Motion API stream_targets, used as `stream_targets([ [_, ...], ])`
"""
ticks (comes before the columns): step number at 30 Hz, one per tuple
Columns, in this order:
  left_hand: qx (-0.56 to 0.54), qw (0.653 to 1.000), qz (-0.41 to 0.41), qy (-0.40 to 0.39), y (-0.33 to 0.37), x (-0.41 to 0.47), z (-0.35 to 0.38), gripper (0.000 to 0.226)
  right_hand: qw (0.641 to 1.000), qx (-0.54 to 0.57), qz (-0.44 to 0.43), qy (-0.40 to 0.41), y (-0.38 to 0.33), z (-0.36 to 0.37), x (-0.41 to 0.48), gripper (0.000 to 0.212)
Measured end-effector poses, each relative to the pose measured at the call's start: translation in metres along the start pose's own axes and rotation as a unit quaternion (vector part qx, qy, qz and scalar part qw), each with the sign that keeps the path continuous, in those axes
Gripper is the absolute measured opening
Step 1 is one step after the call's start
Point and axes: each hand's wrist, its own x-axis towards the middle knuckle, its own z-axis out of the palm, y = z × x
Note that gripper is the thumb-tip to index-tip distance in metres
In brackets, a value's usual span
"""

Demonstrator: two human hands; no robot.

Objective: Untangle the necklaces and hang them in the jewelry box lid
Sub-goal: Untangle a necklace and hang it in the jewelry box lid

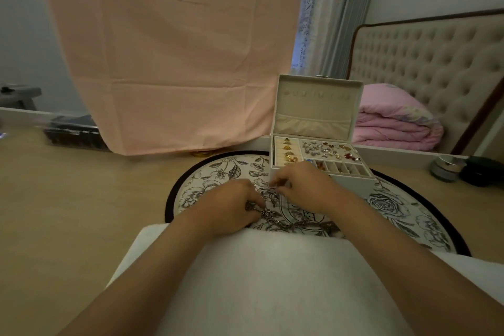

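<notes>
1. One knot, two hands. The left hand [227, 207] rests on the round floral mat [218, 169], with its fingers curled round the near clump of the necklaces [283, 224]. If it clamps hard while the other side pulls, I'd expect the knot to tighten rather than loosen.
2. The necklaces lie in a dark heap on the mat between the hands, just ahead of the white lap. I can't tell one chain from another from here. A tug on the wrong strand could snap a fine link or drag the whole heap toward the lap.
3. The right hand [302, 188] seems to be pinching a strand at its fingertips, though the view is too dim to be sure. A quick upward pull would likely cinch the loops.
4. The jewelry box [351, 180] stands just beyond that hand, its trays full of small pieces. A swinging chain could catch on them.
5. The lid [316, 109] stands upright with its row of hooks bare. A firm push while hanging a chain might tip it or shift the box.
</notes>
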Motion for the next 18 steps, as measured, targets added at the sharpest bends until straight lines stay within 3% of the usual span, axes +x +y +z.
stream_targets([
  [9,-0.066,0.99,-0.068,-0.106,0.012,0.0,-0.01,0.026,0.998,0.0,0.054,-0.034,0.035,-0.001,-0.027,0.015],
  [14,-0.025,0.997,-0.07,0.022,0.009,0.023,-0.006,0.012,0.999,-0.028,0.022,-0.022,0.023,0.01,-0.015,0.018],
  [18,0.022,0.997,-0.027,0.062,0.003,0.035,0.011,0.013,0.995,-0.098,-0.005,-0.013,0.018,0.011,-0.011,0.018],
])
